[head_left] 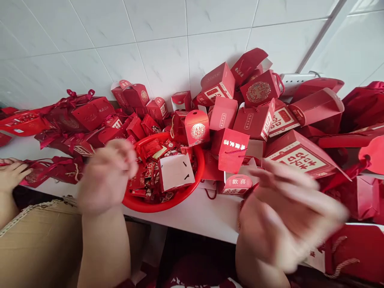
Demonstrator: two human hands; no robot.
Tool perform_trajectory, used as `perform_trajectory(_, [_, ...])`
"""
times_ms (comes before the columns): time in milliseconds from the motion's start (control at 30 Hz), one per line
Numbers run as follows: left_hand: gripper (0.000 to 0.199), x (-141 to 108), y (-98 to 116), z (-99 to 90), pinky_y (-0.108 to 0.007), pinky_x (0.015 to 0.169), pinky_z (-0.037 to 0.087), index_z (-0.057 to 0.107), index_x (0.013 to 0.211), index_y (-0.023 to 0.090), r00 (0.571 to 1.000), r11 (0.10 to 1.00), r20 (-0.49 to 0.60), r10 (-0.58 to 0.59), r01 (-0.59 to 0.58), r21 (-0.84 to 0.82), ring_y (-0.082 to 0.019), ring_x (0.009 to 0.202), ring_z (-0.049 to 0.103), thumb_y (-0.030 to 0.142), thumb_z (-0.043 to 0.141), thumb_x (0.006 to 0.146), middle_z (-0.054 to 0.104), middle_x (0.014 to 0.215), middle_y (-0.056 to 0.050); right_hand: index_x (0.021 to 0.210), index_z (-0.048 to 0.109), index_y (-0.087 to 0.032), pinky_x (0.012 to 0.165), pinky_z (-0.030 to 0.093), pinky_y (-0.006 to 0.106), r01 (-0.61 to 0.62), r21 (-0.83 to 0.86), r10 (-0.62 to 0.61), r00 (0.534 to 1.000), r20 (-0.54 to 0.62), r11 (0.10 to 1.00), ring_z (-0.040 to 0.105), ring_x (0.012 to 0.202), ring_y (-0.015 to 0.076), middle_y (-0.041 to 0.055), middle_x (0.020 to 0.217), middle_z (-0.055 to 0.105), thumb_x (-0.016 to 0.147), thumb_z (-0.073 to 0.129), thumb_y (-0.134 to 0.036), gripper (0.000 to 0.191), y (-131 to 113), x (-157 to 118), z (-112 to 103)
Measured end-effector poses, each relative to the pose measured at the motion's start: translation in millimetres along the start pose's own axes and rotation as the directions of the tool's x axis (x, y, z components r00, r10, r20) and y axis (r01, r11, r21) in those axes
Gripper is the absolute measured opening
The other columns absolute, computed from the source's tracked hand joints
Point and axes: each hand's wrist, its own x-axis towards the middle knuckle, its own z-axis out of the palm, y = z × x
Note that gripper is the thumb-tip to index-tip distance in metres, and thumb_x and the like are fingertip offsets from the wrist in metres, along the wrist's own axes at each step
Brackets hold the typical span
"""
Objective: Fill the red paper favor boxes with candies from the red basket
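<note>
My left hand [103, 180] is blurred in front of the left rim of a red plastic basin [196, 176]. Its fingers are curled together, and what they hold, if anything, cannot be made out. Red-wrapped sweets [147, 172] fill the basin, and a small box with its pale underside up [177, 172] lies on them. Over the right part of the table, my right hand [291, 216] is smeared by motion, fingers stretched and apart, with nothing seen in it. Nearest to it are a red gift box with white lettering [237, 184] and a larger red box with a gold character panel [303, 158].
More red gift boxes [252, 92] are heaped against the tiled wall [162, 24]. Ribboned red boxes [93, 112] stand at the left, near another person's hand [12, 174]. A cardboard carton [42, 236] is below the table edge. A power strip [295, 82] lies behind the pile.
</note>
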Motion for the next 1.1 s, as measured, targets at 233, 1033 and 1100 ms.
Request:
perform_trajectory(233, [0.023, 33, -4, 32.9, -0.045, 0.113, 0.042, 0.079, 0.094, 0.035, 0.813, 0.859, 0.475, -0.335, 0.058, 0.508, -0.027, 0.132, 0.054, 0.040, 0.056, 0.092, 0.057, 0.144, 0.003, 0.116, 0.069, -0.028, 0.109, 0.047, 0.048, -0.142, 0.016, 0.124, 0.907, 0.402, 0.990, 0.052, 0.133, 0.0257, 0.0074, 0.144, 0.051, 0.098, 0.056, -0.027, 0.022, 28, 0, 47])
perform_trajectory(1033, [0.050, 24, -42, -4.8, -0.039, 0.113, 0.047, 0.071, 0.124, 0.021, 0.961, 0.633, -0.275, -0.017, 0.224, 0.741, -0.026, 0.123, 0.063, 0.009, 0.061, 0.077, 0.067, 0.132, -0.003, 0.119, 0.065, -0.018, 0.087, 0.053, 0.032, 0.151, -0.350, 0.278, 0.361, 0.890, 0.925, 0.069, 0.102, 0.0220, 0.0110, 0.113, 0.071, 0.103, 0.038, -0.020, 0.032, 39, 14, 117])
perform_trajectory(1100, [0.050, 29, -60, 3.0, -0.037, 0.115, 0.046, 0.071, 0.125, 0.022, 0.971, 0.686, -0.239, -0.018, 0.186, 0.704, -0.025, 0.124, 0.062, 0.008, 0.062, 0.077, 0.065, 0.135, -0.004, 0.112, 0.070, -0.015, 0.083, 0.054, 0.034, 0.257, -0.433, 0.390, 0.202, 0.898, 0.864, 0.071, 0.100, 0.0256, 0.0151, 0.108, 0.073, 0.100, 0.038, -0.017, 0.033, 36, 17, 134])
